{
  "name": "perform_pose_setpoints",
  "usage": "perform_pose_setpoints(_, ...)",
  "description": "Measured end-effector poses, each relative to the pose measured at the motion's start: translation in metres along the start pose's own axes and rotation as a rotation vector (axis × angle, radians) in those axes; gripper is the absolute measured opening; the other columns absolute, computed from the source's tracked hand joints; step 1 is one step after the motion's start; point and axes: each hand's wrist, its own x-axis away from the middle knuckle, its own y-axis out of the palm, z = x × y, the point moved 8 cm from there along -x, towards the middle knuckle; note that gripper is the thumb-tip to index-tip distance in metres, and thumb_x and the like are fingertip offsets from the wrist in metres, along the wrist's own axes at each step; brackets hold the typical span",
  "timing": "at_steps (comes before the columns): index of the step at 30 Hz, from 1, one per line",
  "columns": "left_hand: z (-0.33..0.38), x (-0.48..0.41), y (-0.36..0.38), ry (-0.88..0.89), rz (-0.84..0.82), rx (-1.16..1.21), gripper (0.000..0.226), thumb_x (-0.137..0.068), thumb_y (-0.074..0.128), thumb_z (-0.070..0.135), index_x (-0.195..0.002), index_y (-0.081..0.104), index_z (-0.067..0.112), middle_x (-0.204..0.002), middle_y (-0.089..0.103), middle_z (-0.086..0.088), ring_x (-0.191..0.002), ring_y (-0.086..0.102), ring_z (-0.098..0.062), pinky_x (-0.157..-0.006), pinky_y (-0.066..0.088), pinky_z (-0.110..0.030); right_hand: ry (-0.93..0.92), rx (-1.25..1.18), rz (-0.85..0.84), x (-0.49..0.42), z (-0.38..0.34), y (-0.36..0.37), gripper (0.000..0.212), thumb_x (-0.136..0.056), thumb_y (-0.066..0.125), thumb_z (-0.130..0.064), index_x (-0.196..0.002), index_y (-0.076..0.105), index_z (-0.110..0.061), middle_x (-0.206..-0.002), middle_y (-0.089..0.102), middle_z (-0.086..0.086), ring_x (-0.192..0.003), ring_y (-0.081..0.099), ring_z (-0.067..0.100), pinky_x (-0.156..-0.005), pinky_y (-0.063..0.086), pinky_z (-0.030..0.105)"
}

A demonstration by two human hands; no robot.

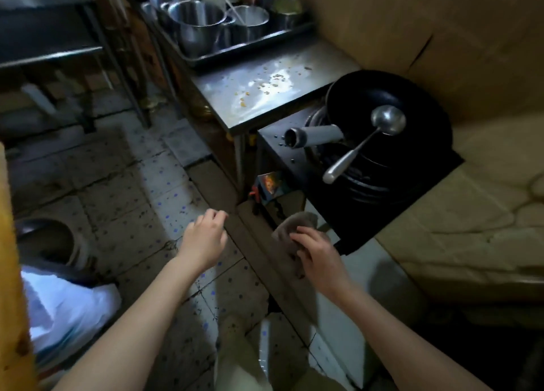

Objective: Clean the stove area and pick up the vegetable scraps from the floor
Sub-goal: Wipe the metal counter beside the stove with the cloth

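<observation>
the tiled floor [117, 190] fills the left half of your view, grimy and speckled with dark marks; whether any of those specks are vegetable scraps you cannot tell through the blur. cardboard [441, 52] lines the wall and ledge on your right, behind and beside the cooking corner. the steel counter [235, 102] runs away from you in the middle, and the black stove [276, 143] sits against its near end, tucked into the cardboard corner. a black wok [368, 96] rests tilted on the stove, its grey handle [315, 136] pointing left toward the counter. at the far end of the counter a tray [250, 53] holds a cluster of steel pots [195, 22]. a white plastic bag [67, 302] lies on the floor at your lower left. a steel ladle [362, 143] leans in the wok, bowl up near the middle, handle slanting down over the near rim.

your left hand [204, 237] hovers above the floor, just left of the stove's base, fingers loosely curled and holding nothing. your right hand [318, 252] is in front of the stove's lower edge, fingers curled over a grey cloth [290, 228] that it grips, the cloth bunched ahead of your knuckles.

yellowish crumbs [273, 81] are scattered across the wet, smeared middle of the counter.
</observation>
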Motion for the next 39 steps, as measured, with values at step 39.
perform_pose_setpoints(39,0.113,-0.125,0.004,0.554,-0.132,-0.174,0.028,-0.088,0.057,0.021,-0.115,0.055,0.014,-0.116,0.055,-0.011,-0.093,0.059,-0.032,-0.066,0.041,-0.035,0.412,0.074,0.036,-0.079,0.114,0.008,0.052,-0.087,0.05,0.001,-0.136,0.046,-0.015,-0.149,0.032,0.005,-0.131,0.03,0.036,-0.102,0.041,0.041)
